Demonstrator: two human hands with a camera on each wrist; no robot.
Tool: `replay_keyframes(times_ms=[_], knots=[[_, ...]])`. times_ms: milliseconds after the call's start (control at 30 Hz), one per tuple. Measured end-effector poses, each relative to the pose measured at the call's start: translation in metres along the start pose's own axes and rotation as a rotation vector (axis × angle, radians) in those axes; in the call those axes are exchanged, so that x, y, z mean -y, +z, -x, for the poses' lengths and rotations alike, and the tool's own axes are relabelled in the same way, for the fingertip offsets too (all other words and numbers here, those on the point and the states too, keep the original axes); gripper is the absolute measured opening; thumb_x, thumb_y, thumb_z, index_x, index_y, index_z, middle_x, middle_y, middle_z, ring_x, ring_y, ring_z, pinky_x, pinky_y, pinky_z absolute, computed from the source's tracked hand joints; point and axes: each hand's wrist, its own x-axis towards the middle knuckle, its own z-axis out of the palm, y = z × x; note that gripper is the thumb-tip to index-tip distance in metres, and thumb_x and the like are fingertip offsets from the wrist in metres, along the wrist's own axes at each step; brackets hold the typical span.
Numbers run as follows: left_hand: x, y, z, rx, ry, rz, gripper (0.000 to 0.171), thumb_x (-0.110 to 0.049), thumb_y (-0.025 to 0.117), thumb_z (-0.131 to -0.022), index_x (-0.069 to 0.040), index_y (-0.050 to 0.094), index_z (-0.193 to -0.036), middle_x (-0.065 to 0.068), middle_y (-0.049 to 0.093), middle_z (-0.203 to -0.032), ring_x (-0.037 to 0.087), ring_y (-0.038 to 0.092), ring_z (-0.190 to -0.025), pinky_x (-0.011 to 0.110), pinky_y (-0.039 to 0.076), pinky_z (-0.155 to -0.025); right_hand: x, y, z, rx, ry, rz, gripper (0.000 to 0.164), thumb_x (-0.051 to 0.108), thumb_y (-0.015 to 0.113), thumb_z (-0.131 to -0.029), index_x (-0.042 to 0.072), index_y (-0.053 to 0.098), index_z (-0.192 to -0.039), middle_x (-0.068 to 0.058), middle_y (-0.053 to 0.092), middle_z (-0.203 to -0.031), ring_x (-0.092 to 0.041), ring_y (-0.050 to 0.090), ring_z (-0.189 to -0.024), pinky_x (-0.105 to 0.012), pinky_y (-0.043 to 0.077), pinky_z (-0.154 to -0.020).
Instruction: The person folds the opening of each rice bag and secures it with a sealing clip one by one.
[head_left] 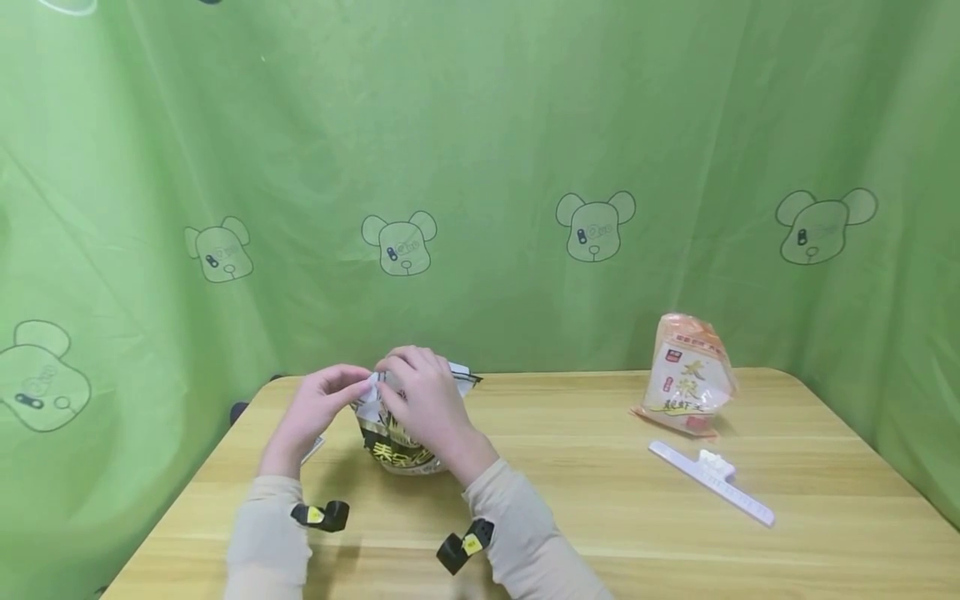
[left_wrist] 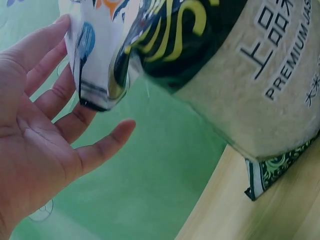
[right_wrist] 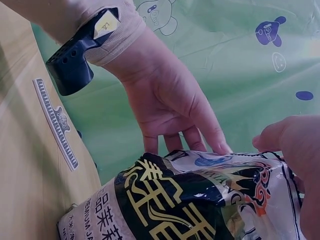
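A printed rice bag (head_left: pixel 405 454), black and gold with a clear lower part, stands upright at the left of the table. My left hand (head_left: pixel 322 408) pinches the left corner of its white top edge between thumb and fingers. In the left wrist view the little finger of that left hand (left_wrist: pixel 45 120) sticks out away from the bag. Over the bag's top, my right hand (head_left: pixel 427 400) grips the edge, thumb on the near side. Only part of this right hand (right_wrist: pixel 305 165) enters the right wrist view, and its fingertips are mostly hidden.
A pale bag clip (right_wrist: pixel 57 122) lies on the table beyond my left wrist, mostly hidden in the head view. On the right stand an orange-and-white plastic bag (head_left: pixel 686 379) and, nearer, a long white bag clip (head_left: pixel 711 482). A green curtain (head_left: pixel 495 167) hangs behind the table.
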Motion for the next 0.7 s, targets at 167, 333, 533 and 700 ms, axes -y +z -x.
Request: replay_keyframes(times_ms=[167,333,533,700], knots=[[-0.005,0.008,-0.001,-0.037,0.028,-0.052,0.033,-0.026,0.07,-0.09,-0.002,0.067,-0.113,-0.002,0.073,-0.103,0.006,0.065,-0.093,0.025,0.052,-0.086,0.0,0.0,0.0,0.007,0.017,-0.014,0.021,0.024,0.067,-0.091,0.014,0.068,-0.109,-0.003,0.068,-0.115,-0.02,0.06,-0.11,-0.039,0.05,-0.098],[-0.011,0.014,-0.002,-0.039,0.05,-0.079,0.032,-0.024,0.07,-0.089,-0.003,0.067,-0.113,0.014,0.071,-0.112,0.006,0.064,-0.093,0.027,0.052,-0.085,-0.001,0.002,0.0,-0.024,0.04,-0.017,0.024,0.021,0.067,-0.09,0.01,0.067,-0.112,-0.005,0.068,-0.113,-0.021,0.06,-0.109,-0.035,0.049,-0.101],[-0.018,0.018,-0.003,-0.048,0.105,-0.105,0.028,-0.02,0.069,-0.09,-0.001,0.068,-0.11,0.014,0.072,-0.107,0.004,0.065,-0.091,0.024,0.053,-0.083,-0.002,0.004,0.0,-0.046,0.056,-0.005,0.022,0.021,0.066,-0.091,0.008,0.067,-0.109,-0.006,0.068,-0.11,-0.021,0.061,-0.109,-0.034,0.048,-0.102],[-0.019,0.019,-0.004,-0.052,0.099,-0.091,0.027,-0.022,0.069,-0.09,-0.001,0.069,-0.108,0.01,0.073,-0.104,0.004,0.066,-0.09,0.024,0.053,-0.084,-0.001,0.005,-0.001,-0.061,0.075,-0.027,0.018,0.02,0.065,-0.092,0.008,0.068,-0.105,-0.006,0.068,-0.107,-0.021,0.061,-0.106,-0.035,0.049,-0.1]])
